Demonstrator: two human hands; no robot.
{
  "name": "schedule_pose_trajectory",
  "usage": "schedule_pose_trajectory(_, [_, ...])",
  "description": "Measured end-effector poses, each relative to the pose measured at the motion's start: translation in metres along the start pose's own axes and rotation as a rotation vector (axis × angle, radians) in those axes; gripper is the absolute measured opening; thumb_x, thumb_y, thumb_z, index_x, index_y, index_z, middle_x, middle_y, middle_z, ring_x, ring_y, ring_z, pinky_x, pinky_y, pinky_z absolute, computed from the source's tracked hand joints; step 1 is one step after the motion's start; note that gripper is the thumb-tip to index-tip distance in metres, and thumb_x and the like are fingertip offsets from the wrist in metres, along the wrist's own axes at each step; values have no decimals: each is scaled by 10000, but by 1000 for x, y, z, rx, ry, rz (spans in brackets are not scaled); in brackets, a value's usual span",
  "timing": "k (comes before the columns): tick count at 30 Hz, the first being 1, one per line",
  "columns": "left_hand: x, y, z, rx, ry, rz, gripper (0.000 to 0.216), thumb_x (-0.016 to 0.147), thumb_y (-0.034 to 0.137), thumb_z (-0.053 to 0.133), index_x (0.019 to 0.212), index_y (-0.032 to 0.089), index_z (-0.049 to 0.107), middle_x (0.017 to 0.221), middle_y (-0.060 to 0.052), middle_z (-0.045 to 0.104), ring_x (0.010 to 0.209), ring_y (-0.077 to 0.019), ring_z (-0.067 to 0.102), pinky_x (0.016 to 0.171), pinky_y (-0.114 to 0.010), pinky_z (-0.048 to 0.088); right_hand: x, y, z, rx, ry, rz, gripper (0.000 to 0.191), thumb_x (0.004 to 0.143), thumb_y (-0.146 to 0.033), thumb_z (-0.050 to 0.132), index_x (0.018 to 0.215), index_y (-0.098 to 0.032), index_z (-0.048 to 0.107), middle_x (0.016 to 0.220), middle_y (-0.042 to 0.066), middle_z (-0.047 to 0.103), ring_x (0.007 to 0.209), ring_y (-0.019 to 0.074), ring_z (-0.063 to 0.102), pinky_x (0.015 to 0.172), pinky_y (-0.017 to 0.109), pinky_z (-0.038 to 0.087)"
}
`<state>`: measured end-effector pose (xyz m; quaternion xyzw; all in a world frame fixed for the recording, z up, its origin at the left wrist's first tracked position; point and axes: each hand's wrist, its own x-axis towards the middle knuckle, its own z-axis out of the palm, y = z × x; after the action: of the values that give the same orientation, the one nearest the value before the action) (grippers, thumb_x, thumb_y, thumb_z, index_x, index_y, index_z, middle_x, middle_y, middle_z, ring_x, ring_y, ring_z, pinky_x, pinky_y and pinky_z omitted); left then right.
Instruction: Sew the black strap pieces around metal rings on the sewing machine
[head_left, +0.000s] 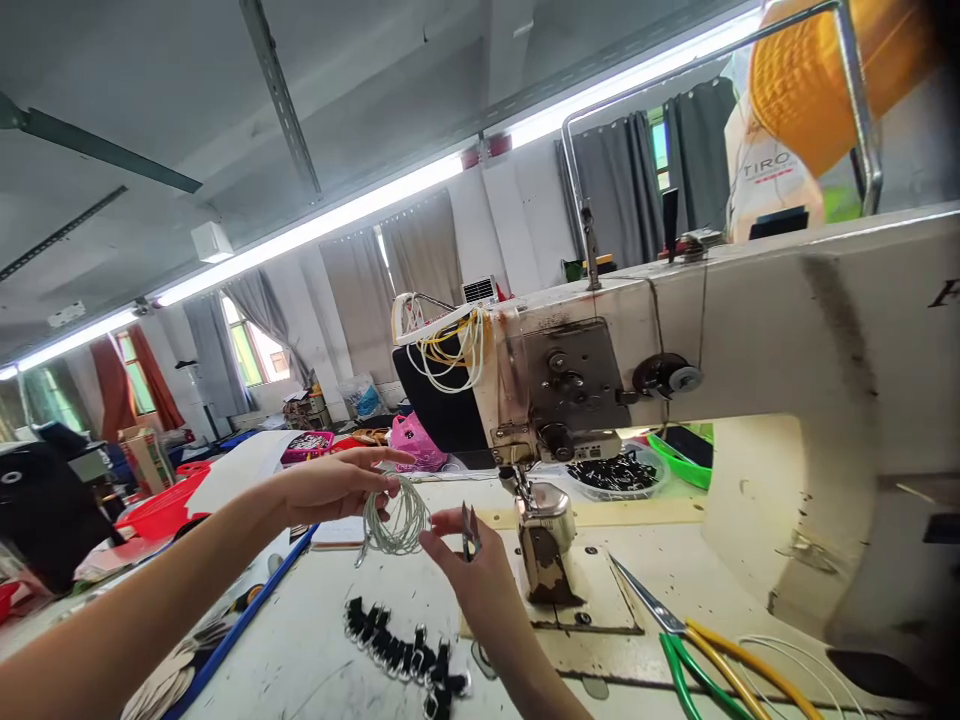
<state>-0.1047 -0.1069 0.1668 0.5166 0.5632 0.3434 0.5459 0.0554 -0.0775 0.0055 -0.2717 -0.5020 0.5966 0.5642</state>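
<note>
A coil of thin pale green cord [397,515] hangs in front of the sewing machine, gripped between the fingers and thumb of my left hand [337,487]. One finger of that hand stretches out over the coil's top. My right hand [474,570] is at the coil's right edge, its thumb and fingertip touching or very near the loops. A small pair of thread snips [470,532] sits in my right hand, blades pointing up. Below the coil, several black strap pieces with metal buckles [405,650] lie in a row on the white table [330,620].
The sewing machine [757,330] fills the right side, its post [547,550] close by my right hand. Large scissors [675,625] with green and yellow handles lie at the front right. Behind stands a clear tub of small black parts [616,472]. Cord loops [457,350] hang from the machine head.
</note>
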Motion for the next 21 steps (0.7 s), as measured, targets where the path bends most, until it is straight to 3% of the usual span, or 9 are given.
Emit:
schedule_pose_trajectory(2, [3, -5, 3, -17, -12, 2, 469, 726, 178, 846, 1171, 168, 699, 693, 17, 650, 601, -117, 568, 694, -291, 505, 4, 2, 0, 31, 1, 8, 237, 688, -365, 828, 728, -166, 706, 694, 15, 659, 668, 166, 553, 595, 262, 383])
schedule_pose_trajectory(4, [6, -11, 2, -32, -14, -3, 450, 728, 172, 843, 1156, 165, 704, 676, 22, 634, 567, -98, 518, 659, -271, 485, 5, 2, -6, 93, -11, 31, 282, 691, -400, 822, 712, -170, 660, 553, -41, 550, 480, 97, 398, 467, 240, 269])
schedule_pose_trajectory(7, [11, -22, 0, -62, -22, -24, 382, 724, 162, 836, 1090, 149, 727, 632, 30, 599, 523, -77, 438, 571, -235, 413, 0, -5, -21, 237, -66, 64, 373, 719, -498, 791, 799, -199, 582, 598, -70, 539, 420, 39, 166, 418, 226, 113])
schedule_pose_trajectory(10, [14, -30, 1, -94, -55, -43, 350, 718, 161, 829, 1056, 148, 739, 636, 23, 593, 508, -72, 388, 530, -239, 345, -7, -14, -30, 356, -151, 94, 414, 719, -523, 794, 806, -204, 544, 726, -43, 590, 443, 29, 155, 406, 212, 105])
schedule_pose_trajectory(14, [17, -32, 11, -102, -92, -37, 353, 728, 167, 815, 1074, 164, 743, 664, 14, 599, 548, -89, 422, 550, -253, 323, -12, -11, -30, 385, -226, 170, 412, 704, -496, 835, 734, -176, 576, 498, -112, 373, 416, 24, 137, 388, 199, 75])
schedule_pose_trajectory(18, [16, -26, 20, -74, -101, -4, 409, 734, 174, 817, 1133, 178, 727, 667, 14, 603, 602, -111, 471, 572, -259, 331, -15, -1, -27, 375, -215, 197, 455, 719, -554, 798, 840, -148, 630, 647, -15, 625, 395, 0, 152, 380, 199, 78])
schedule_pose_trajectory(21, [14, -22, 26, -47, -99, 6, 427, 742, 179, 813, 1159, 178, 719, 659, 20, 599, 589, -111, 468, 579, -269, 335, -18, 1, -29, 340, -171, 189, 461, 743, -525, 779, 956, -153, 611, 586, -13, 646, 390, 8, 153, 395, 200, 87])
